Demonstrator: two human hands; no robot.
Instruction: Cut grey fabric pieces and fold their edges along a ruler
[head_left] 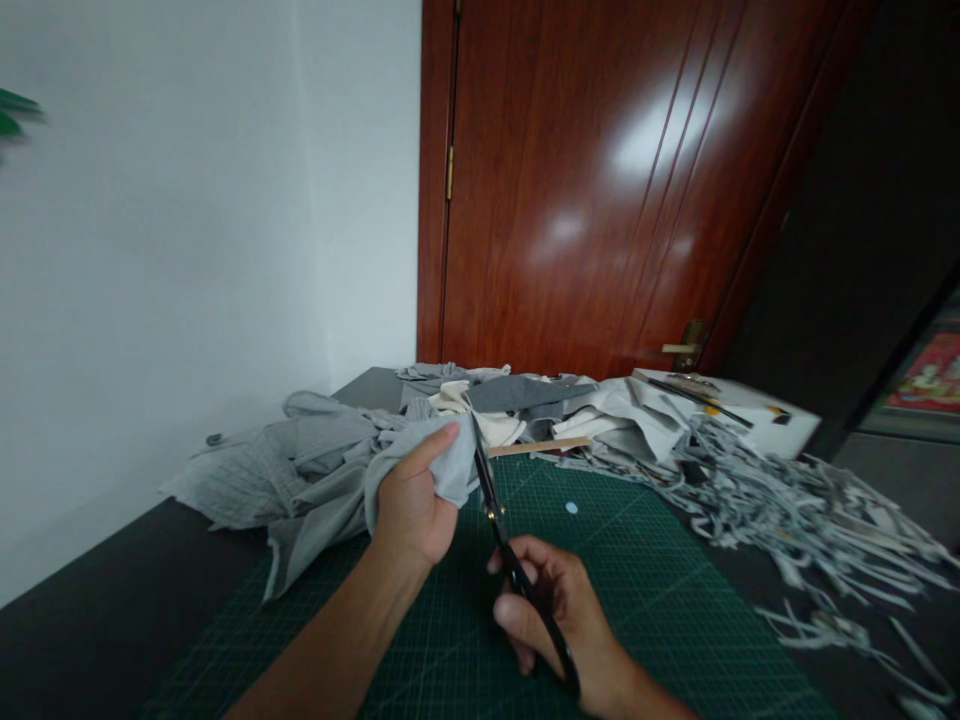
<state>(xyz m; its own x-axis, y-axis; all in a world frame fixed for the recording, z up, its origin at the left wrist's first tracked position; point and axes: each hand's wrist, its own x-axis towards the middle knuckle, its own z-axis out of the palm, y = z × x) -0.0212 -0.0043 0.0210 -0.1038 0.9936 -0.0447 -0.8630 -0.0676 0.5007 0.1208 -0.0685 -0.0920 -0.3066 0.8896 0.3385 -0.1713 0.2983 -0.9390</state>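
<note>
Grey fabric (454, 470) is pinched in my left hand (415, 500), its free edge standing up above the mat. My right hand (551, 610) grips a pair of black scissors (496, 520), fingers in the handles. The blades point up and away, right at the fabric's right edge; whether they are cutting into it I cannot tell. From my left hand the cloth runs into a heap of grey garments (300, 455) on the left. Beneath both hands lies a green cutting mat (637, 590) with a printed grid.
A wooden strip (540, 446) lies at the mat's far edge, before piled grey and white cloth (525, 395). Thin cut strips (780, 500) heap up on the right, near a white box (780, 415). A small pale disc (571, 508) rests on the mat. Behind stands a wooden door (570, 200).
</note>
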